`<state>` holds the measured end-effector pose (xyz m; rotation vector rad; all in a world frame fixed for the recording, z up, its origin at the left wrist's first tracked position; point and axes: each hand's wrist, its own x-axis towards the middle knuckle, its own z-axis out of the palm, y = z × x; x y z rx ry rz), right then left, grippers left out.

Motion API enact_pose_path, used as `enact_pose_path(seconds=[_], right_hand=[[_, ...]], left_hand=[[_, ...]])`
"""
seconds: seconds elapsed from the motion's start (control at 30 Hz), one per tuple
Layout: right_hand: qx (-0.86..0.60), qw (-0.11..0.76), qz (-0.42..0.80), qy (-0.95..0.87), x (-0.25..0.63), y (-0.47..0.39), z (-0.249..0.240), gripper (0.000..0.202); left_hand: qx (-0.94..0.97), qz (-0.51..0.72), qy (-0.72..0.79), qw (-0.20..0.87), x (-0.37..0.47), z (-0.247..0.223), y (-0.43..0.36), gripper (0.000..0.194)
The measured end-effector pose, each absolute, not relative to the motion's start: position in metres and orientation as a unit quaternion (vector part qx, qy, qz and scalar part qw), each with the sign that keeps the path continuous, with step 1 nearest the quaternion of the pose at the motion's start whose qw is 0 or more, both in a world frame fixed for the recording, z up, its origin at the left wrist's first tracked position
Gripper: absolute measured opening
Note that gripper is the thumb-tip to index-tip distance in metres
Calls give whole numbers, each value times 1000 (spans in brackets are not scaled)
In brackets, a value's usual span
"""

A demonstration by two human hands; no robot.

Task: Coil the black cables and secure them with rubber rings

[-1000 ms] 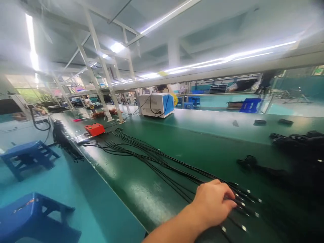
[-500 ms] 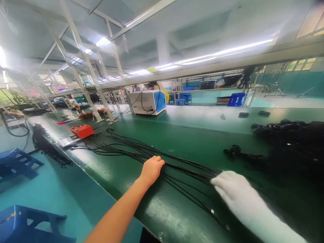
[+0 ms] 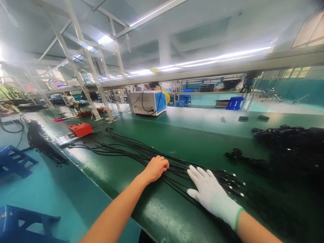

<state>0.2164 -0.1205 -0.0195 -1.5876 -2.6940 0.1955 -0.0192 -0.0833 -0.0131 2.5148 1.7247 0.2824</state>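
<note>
A bundle of long black cables [image 3: 131, 153] runs across the green table, fanned out at its left end, with light-coloured tips at the right end. My bare left hand [image 3: 157, 168] is closed around the middle of the bundle, thumb side toward the right. Just right of it, my right hand [image 3: 206, 189], in a white glove, lies flat over the cables with its fingers spread. Some strands pass below my left hand and under the glove.
A red box with buttons [image 3: 81, 129] stands near the table's left edge. Farther back is a white and blue machine [image 3: 149, 103]. Dark coiled cables [image 3: 291, 145] are heaped at right. Another black bundle [image 3: 45, 145] hangs off the left edge. Blue stools [image 3: 22, 222] stand below.
My right hand has moved left along the bundle and gone from closed to spread, and the cables' tips now show beyond it. My left hand has shifted slightly right, still on the cables.
</note>
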Motion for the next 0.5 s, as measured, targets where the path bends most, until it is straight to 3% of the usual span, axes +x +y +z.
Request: enact_pose_path(seconds=[0.17, 0.3, 0.4, 0.5], right_hand=[[-578, -55, 75, -810, 197, -132, -31, 71], [-570, -46, 70, -817, 197, -128, -27, 66], [-570, 52, 79, -816, 230, -115, -16, 54], [-620, 234, 88, -744, 289, -105, 4, 48]], left_hand=[[822, 95, 559, 46, -16, -7, -93, 18], [830, 101, 545, 58, 11, -5, -99, 13], [832, 112, 538, 77, 24, 2, -98, 12], [828, 167, 527, 92, 20, 26, -104, 20]])
